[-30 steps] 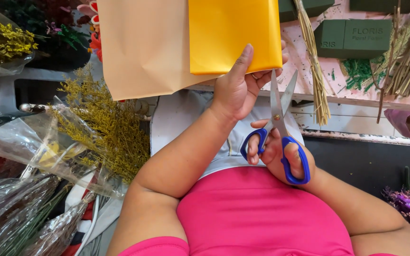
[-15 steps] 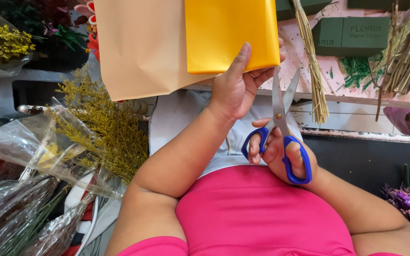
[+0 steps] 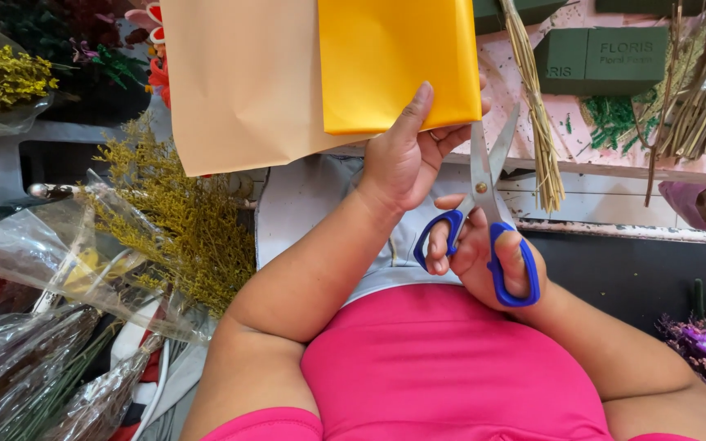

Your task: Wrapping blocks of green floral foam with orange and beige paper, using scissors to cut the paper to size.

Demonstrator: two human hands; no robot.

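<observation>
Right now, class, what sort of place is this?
Probably a flower shop's workbench: green floral foam blocks, wrapped yellow dried flowers, and hands cutting yellow wrapping paper with blue-handled scissors.

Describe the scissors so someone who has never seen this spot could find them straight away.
Start at the folded yellow paper that the left hand holds up in the middle of the view. Just below its lower right corner, the right hand holds the scissors, blades open and pointing up at the paper's edge. Their bright blue loop handles and silver blades match nothing else nearby.
</observation>
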